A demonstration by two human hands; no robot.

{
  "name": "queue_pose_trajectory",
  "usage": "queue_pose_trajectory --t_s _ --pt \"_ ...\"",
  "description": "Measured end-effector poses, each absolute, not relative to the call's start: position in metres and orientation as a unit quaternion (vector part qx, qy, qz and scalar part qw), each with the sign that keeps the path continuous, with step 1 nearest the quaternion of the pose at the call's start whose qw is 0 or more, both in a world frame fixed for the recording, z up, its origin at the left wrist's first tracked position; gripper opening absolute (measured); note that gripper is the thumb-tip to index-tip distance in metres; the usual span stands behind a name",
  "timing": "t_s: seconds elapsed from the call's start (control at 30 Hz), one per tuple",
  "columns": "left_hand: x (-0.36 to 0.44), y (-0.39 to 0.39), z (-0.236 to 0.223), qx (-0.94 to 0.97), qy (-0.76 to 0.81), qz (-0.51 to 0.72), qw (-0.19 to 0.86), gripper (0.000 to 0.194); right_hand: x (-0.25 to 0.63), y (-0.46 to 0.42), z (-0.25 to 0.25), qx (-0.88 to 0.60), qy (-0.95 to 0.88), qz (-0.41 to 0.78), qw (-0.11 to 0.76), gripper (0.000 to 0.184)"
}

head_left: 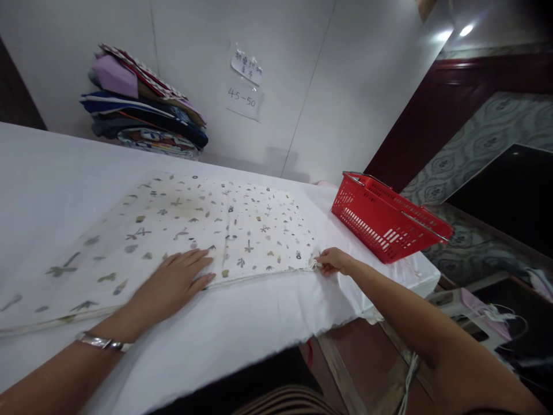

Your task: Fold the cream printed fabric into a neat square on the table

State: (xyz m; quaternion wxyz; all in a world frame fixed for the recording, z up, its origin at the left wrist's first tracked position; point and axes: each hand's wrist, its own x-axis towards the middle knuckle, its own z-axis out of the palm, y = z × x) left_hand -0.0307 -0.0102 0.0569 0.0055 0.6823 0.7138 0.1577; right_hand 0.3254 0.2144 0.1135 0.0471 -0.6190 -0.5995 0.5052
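A white cloth (242, 230) printed with small grey, green and brown shapes lies spread in a long rectangle on the white-covered table. My left hand (184, 275) rests flat on it near its front edge, fingers stretched out; a silver band circles that wrist. At the cloth's near right corner, my right hand (332, 261) pinches the bunched edge between thumb and fingers. The layers show along the front edge, but how many there are I cannot tell.
Behind the cloth, a stack of folded fabrics (147, 109) stands against the wall. A red plastic basket (380, 216) with metal handles sits at the table's right end. Paper signs (244, 98) hang on the wall. The white table (268, 323) ends close to my body.
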Motion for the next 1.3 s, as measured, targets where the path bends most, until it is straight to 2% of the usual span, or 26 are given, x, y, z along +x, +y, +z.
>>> queue_pose_trajectory --t_s 0.57,1.1,1.3 --pt "-0.031 -0.010 0.054 0.683 0.706 0.190 0.004 0.057 0.325 0.207 0.116 -0.647 -0.629 0.431 -0.012 0.028" --pt "-0.028 -0.015 0.060 0.688 0.707 0.166 0.009 0.058 0.343 0.222 0.121 -0.635 -0.635 0.433 0.083 0.015" --pt "-0.028 -0.014 0.059 0.686 0.712 0.149 0.029 0.060 0.355 0.225 0.105 -0.634 -0.635 0.435 0.079 0.019"
